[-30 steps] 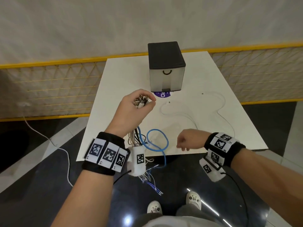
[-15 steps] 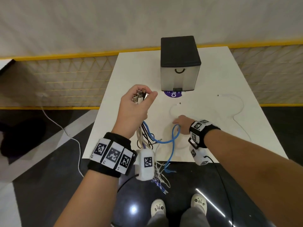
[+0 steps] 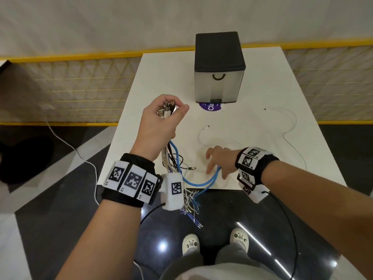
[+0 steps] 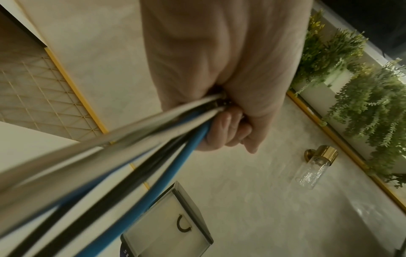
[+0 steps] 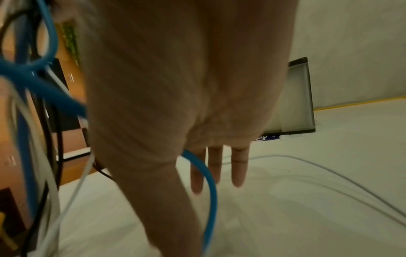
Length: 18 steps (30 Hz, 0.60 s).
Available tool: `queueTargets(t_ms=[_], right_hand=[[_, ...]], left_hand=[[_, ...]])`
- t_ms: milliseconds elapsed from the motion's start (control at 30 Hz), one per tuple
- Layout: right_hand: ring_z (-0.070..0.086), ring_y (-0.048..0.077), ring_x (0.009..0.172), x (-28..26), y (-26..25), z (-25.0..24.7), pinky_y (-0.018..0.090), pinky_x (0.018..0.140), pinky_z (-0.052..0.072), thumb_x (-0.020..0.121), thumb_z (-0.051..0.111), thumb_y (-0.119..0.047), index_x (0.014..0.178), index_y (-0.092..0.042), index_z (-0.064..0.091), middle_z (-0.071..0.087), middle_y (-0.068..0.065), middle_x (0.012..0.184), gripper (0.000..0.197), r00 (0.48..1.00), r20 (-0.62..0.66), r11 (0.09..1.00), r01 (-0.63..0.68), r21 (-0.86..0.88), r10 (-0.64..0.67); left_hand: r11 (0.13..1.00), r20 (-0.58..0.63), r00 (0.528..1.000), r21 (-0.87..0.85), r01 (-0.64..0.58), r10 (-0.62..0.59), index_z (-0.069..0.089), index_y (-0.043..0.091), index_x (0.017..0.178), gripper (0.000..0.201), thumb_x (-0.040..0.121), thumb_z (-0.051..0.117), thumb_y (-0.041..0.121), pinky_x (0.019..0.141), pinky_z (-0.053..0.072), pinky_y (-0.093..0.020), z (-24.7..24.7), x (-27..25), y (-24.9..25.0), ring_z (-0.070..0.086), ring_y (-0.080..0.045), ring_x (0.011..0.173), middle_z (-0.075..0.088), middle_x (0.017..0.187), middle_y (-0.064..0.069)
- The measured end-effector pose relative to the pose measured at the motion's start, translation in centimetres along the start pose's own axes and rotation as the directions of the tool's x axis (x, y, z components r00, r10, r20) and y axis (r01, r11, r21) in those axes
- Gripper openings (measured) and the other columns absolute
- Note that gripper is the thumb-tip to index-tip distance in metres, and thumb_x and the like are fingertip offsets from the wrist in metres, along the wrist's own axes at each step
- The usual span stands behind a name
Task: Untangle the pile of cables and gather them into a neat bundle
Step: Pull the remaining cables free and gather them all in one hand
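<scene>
My left hand (image 3: 161,122) is raised over the white table (image 3: 262,87) and grips a bundle of cables (image 3: 171,154) near their plugs (image 3: 166,110); white, black and blue strands (image 4: 153,139) run out of the fist and hang past the table's front edge. My right hand (image 3: 217,160) is low over the near part of the table with straight, spread fingers (image 5: 238,167). A blue cable loop (image 3: 201,181) passes between thumb and fingers (image 5: 211,182). A thin white cable (image 3: 290,126) lies loose on the table to the right, one plug (image 3: 207,126) near the middle.
A grey box with a black lid (image 3: 219,67) stands at the back of the table on a purple sticker (image 3: 211,107). A small black plug (image 3: 192,168) lies near the front edge. A yellow mesh fence (image 3: 70,87) runs behind. My shoes (image 3: 190,243) are below.
My right hand has drawn back toward the front edge with its fingers spread, and the blue loop has been pulled lower. The left hand keeps the bundle raised.
</scene>
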State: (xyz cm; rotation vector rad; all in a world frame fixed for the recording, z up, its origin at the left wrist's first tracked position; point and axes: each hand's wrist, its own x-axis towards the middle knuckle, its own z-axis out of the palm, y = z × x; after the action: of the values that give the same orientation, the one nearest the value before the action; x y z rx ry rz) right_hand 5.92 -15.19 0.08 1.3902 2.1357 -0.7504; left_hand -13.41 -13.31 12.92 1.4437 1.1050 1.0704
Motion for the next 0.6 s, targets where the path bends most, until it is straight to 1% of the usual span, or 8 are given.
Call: queueTargets(t_ms=[100,200,300,400,467,500,533,600], right_hand=[[0.048,0.021,0.12,-0.8,0.0,-1.0,0.033,0.093,0.048,0.082,0.054,0.006,0.134,-0.037,0.048,0.034,-0.003,0.141,0.068,0.986,0.166,0.999,-0.019,0.048,0.011],[0.059,0.015,0.116,-1.1,0.1,-2.5,0.029,0.091,0.049,0.077,0.071,-0.002,0.143,-0.038,0.033,0.04,-0.005,0.141,0.084,0.934,0.351,0.964,-0.035,0.265,-0.062],[0.057,0.02,0.119,-1.3,-0.1,-2.8,0.038,0.098,0.051,0.073,0.08,-0.01,0.144,-0.036,0.032,0.04,-0.002,0.139,0.09,0.899,0.395,0.819,-0.078,0.568,-0.188],[0.062,0.02,0.11,-0.7,-0.4,-2.5,0.034,0.09,0.055,0.085,0.07,-0.025,0.134,-0.02,0.05,0.054,0.004,0.125,0.054,0.959,0.222,0.676,-0.045,0.736,-0.177],[0.065,0.018,0.094,0.3,-0.2,-2.5,0.024,0.077,0.054,0.09,0.063,-0.032,0.119,-0.01,0.06,0.061,0.005,0.11,0.036,0.999,-0.034,0.725,0.043,0.688,-0.028],[0.062,0.019,0.091,1.1,0.2,-2.4,0.023,0.076,0.05,0.091,0.06,-0.031,0.115,-0.009,0.061,0.06,0.005,0.109,0.033,0.982,-0.176,0.787,0.056,0.614,0.067],[0.059,0.021,0.097,1.8,0.5,-2.2,0.025,0.081,0.046,0.092,0.059,-0.029,0.117,-0.009,0.058,0.056,0.007,0.113,0.032,0.948,-0.286,0.839,0.04,0.542,0.14],[0.055,0.03,0.112,3.2,0.9,-1.5,0.033,0.093,0.044,0.093,0.056,-0.025,0.131,-0.01,0.045,0.045,0.013,0.131,0.042,0.92,-0.307,0.863,-0.061,0.501,0.243]], left_hand=[[1.0,-0.008,1.0,0.004,0.013,-0.013,0.063,0.017,0.087,0.008,0.089,0.07,0.017,0.044,0.029,-0.02,-0.1,0.0,-0.1,0.03,-0.015,0.048,0.044,0.062,0.01],[1.0,-0.018,0.999,0.007,0.029,-0.029,0.063,0.017,0.089,0.007,0.09,0.07,0.017,0.044,0.03,-0.02,0.0,-0.1,-0.1,0.03,-0.014,0.047,0.045,0.061,0.012],[0.999,-0.016,0.999,0.0,0.035,-0.035,0.063,0.017,0.089,0.006,0.09,0.069,0.016,0.044,0.03,-0.019,0.0,-0.1,-0.2,0.03,-0.014,0.048,0.044,0.059,0.013],[0.999,-0.017,0.998,0.0,0.053,-0.053,0.064,0.017,0.089,0.006,0.09,0.069,0.015,0.044,0.03,-0.02,0.2,-0.3,-0.5,0.03,-0.014,0.049,0.044,0.064,0.009],[0.998,-0.019,0.997,0.01,0.069,-0.069,0.064,0.018,0.088,0.006,0.089,0.069,0.015,0.044,0.031,-0.021,0.5,-0.5,-0.9,0.031,-0.013,0.05,0.045,0.065,0.009],[0.997,-0.022,0.997,0.015,0.076,-0.076,0.064,0.018,0.087,0.007,0.089,0.07,0.016,0.044,0.031,-0.021,0.7,-0.6,-1.0,0.032,-0.013,0.051,0.045,0.064,0.009],[0.996,-0.026,0.996,0.014,0.085,-0.085,0.064,0.019,0.086,0.008,0.089,0.07,0.017,0.044,0.032,-0.022,1.0,-0.7,-1.2,0.032,-0.013,0.051,0.045,0.065,0.009],[0.994,-0.037,0.993,-0.003,0.108,-0.108,0.062,0.019,0.085,0.011,0.088,0.073,0.02,0.045,0.032,-0.022,1.4,-0.8,-1.5,0.032,-0.014,0.052,0.046,0.067,0.007]])
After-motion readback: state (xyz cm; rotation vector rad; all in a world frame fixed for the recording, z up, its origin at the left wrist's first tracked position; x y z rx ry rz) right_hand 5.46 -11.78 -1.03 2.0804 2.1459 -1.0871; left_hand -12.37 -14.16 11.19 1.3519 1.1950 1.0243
